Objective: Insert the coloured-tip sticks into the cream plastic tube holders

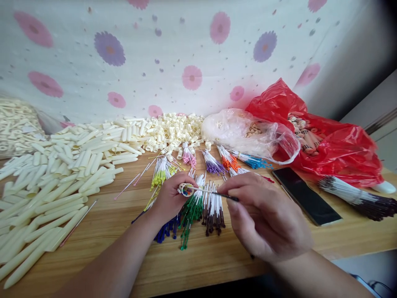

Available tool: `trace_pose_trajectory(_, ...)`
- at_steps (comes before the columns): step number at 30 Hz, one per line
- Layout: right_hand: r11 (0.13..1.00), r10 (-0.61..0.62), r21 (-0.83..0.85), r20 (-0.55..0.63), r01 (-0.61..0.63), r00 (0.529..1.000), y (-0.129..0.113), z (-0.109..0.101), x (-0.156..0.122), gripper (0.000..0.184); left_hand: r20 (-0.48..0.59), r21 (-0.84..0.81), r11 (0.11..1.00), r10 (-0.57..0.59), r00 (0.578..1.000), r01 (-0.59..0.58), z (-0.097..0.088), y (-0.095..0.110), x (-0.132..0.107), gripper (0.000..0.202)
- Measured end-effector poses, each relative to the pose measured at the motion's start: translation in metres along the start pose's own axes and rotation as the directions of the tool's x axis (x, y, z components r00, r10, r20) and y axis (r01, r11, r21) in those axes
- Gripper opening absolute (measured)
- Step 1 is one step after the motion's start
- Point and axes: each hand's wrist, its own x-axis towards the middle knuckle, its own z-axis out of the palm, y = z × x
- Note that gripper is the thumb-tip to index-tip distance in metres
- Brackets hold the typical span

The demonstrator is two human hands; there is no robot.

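Note:
My left hand (173, 198) is closed around a cream pen barrel (182, 188), its open end towards me, with several coloured tips inside. Pinched in my right hand (263, 215) is a thin pen refill (214, 191), white with a dark end. It points left, and its far end meets the barrel's opening; how deep it sits I cannot tell. Under and between my hands lie bundles of refills with green ends (192, 211), brown ends (214, 217) and dark blue ends (167, 229). Yellow-ended refills (159, 176) lie just behind my left hand.
Cream barrels (62, 186) cover the table's left side, with slotted cream parts (176, 130) behind. Purple (213, 163), orange (228, 159) and blue (254, 160) bundles lie farther back. At right are a phone (305, 194), dark-ended refills (356, 196), a clear bag (226, 124) and a red bag (344, 153).

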Motion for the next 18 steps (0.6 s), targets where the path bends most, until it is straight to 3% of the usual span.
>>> trace_pose_trajectory(4, 0.999, -0.029, -0.042, 0.139, 0.035, 0.990, -0.007, -0.006, 0.005, 0.027, 0.004, -0.008, 0.998, 0.065, 0.998, -0.065, -0.001, -0.001, 0.000, 0.017)
trace_pose_trajectory(13, 0.991, -0.107, -0.070, 0.057, 0.111, 0.993, 0.000, 0.013, -0.003, 0.026, -0.022, 0.034, 0.991, 0.129, 0.991, -0.128, 0.000, 0.000, -0.002, 0.010)
trace_pose_trajectory(18, 0.997, -0.028, -0.077, 0.041, 0.031, 0.999, 0.016, 0.024, -0.011, 0.021, -0.036, 0.134, 0.978, 0.167, 0.985, -0.161, -0.003, -0.002, -0.005, 0.017)
